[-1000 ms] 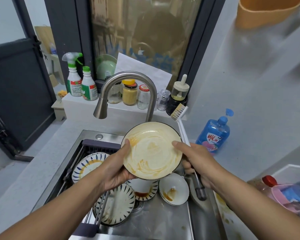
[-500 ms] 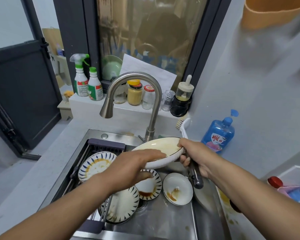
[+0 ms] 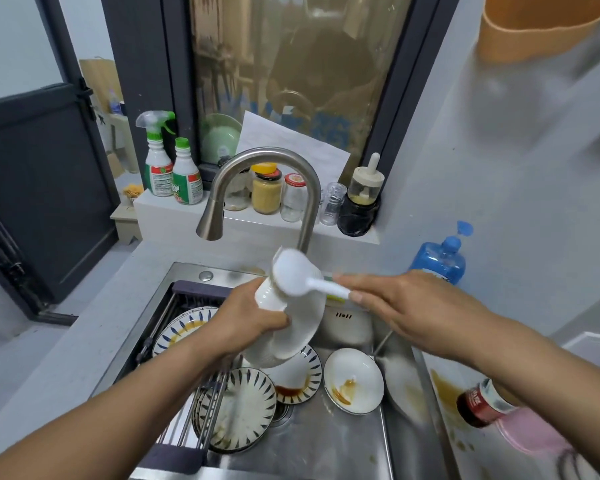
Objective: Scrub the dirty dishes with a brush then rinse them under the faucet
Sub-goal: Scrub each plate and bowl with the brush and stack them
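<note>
The white plate (image 3: 291, 327) was held nearly on edge above the far edge of the sink (image 3: 343, 445), just below the faucet (image 3: 267, 161), from which no water showed. The left hand (image 3: 246, 317) gripped its left rim, fingers (image 3: 278, 322) curled round it. The brush (image 3: 291, 271) lay across the plate's upper part with its head touching there. Its long axis ran sideways, and the handle led right into the right hand (image 3: 406, 306), which pinched it between thumb and forefinger. So the plate lay to the left of the right fingers, and the scrubbing stroke would likely run along that line. Blur hid which face the bristles met. Other dirty dishes (image 3: 354, 382), sauce-stained, lay in the sink below.
</note>
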`<action>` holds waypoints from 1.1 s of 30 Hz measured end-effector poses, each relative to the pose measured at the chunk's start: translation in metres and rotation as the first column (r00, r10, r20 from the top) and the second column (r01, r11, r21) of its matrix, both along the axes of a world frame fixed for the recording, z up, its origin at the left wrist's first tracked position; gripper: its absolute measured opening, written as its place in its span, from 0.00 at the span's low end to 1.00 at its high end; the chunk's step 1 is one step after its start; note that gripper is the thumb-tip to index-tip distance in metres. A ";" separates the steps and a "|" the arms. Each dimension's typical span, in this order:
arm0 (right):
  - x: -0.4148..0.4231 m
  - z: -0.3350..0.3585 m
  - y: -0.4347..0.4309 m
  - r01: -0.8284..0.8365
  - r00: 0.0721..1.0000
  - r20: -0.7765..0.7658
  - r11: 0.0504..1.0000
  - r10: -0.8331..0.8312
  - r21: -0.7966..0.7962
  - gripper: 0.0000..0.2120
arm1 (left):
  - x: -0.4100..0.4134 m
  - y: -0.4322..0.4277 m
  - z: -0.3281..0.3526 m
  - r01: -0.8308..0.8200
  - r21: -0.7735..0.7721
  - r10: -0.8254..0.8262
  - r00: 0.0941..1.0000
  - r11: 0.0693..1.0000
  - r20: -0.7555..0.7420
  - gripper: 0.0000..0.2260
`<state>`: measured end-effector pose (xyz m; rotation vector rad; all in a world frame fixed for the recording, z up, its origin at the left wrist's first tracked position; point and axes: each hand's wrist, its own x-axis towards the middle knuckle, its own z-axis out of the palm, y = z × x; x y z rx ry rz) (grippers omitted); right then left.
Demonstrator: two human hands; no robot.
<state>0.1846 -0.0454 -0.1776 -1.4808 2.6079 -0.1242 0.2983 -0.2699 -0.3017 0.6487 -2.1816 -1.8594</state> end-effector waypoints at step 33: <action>-0.024 -0.012 0.000 0.097 0.982 -0.176 0.987 -0.073 0.131 0.19 | 0.001 0.001 -0.002 -0.081 0.441 0.118 0.991 0.894 -0.056 0.26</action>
